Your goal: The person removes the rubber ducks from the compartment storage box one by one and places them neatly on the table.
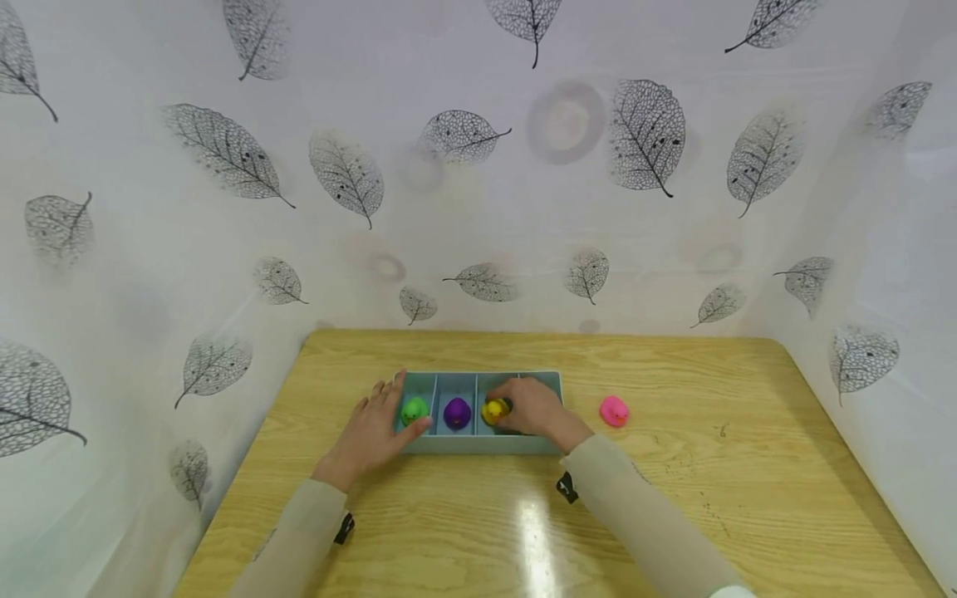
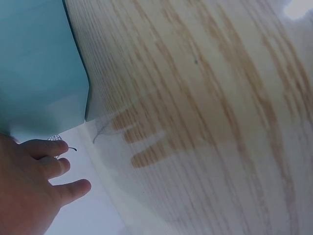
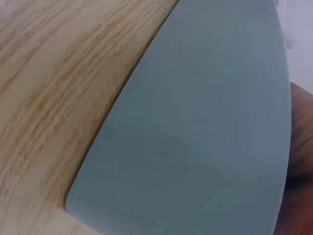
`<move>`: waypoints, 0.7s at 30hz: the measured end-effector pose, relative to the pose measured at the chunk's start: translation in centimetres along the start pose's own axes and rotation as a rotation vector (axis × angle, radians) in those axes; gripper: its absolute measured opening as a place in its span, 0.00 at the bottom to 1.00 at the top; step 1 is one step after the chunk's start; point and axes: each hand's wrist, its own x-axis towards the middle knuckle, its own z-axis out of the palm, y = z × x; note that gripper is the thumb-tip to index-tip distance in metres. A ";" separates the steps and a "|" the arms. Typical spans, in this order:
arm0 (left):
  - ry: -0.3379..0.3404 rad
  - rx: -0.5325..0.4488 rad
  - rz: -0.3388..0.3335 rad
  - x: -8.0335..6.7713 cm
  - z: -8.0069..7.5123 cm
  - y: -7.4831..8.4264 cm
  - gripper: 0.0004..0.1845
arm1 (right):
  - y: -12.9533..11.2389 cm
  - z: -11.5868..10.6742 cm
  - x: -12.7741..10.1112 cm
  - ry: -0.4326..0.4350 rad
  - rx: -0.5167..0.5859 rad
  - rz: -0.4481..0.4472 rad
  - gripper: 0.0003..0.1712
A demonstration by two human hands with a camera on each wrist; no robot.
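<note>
A pale blue tray divided into compartments lies on the table. My left hand rests at its left end, fingers along the end wall and thumb over the front edge. Beside that thumb sits a green rubber duck in the leftmost compartment. A purple rubber duck sits in the compartment to its right. In the third compartment my right hand pinches a yellow rubber duck from its right side. That hand covers much of the rightmost compartment. In the right wrist view, the tray's wall hides most of the fingers.
A pink rubber duck stands on the wooden table to the right of the tray. A white backdrop with a leaf pattern rises behind the table and along both sides.
</note>
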 end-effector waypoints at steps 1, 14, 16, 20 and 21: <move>0.000 0.002 0.000 0.0 0.0 0.0 0.53 | 0.0 -0.1 -0.1 0.001 -0.001 -0.001 0.25; 0.006 -0.006 0.008 0.1 0.0 0.1 0.53 | -0.5 -2.5 -1.4 0.080 0.023 -0.069 0.25; 0.006 -0.005 0.009 0.1 0.0 0.1 0.53 | -0.4 -2.9 -1.6 0.080 0.022 -0.074 0.26; 0.009 -0.001 0.013 0.1 0.1 0.0 0.53 | -0.4 -3.7 -2.3 0.101 0.045 -0.083 0.28; 0.010 -0.001 0.014 0.1 0.1 0.0 0.53 | -0.3 -3.9 -2.5 0.108 0.053 -0.084 0.28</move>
